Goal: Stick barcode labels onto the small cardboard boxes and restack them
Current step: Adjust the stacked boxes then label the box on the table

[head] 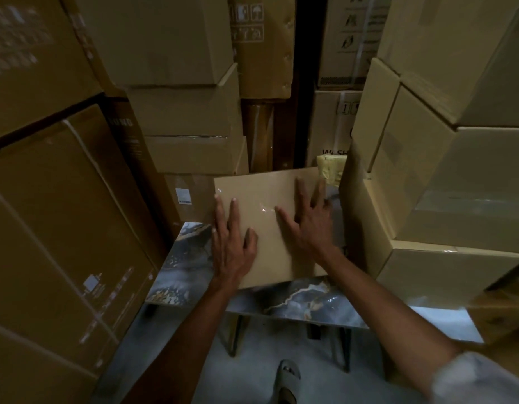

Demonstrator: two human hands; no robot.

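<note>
Under both hands lies a box (270, 225), flat on a marble-patterned worktop (176, 266). Left hand (233, 243) presses the box's left edge, fingers straight and spread, grip slack and holding nothing. Right hand (306, 221) lies palm-down on the box's right half, fingers straight and splayed, also grasping nothing. Both forearms reach forward from below; a pale sleeve (479, 377) covers the right upper arm. Beyond and to either side of the hands rise stacked cartons (182, 109). Below them, a sandalled foot (287, 380) stands on grey floor (252, 371).
</note>
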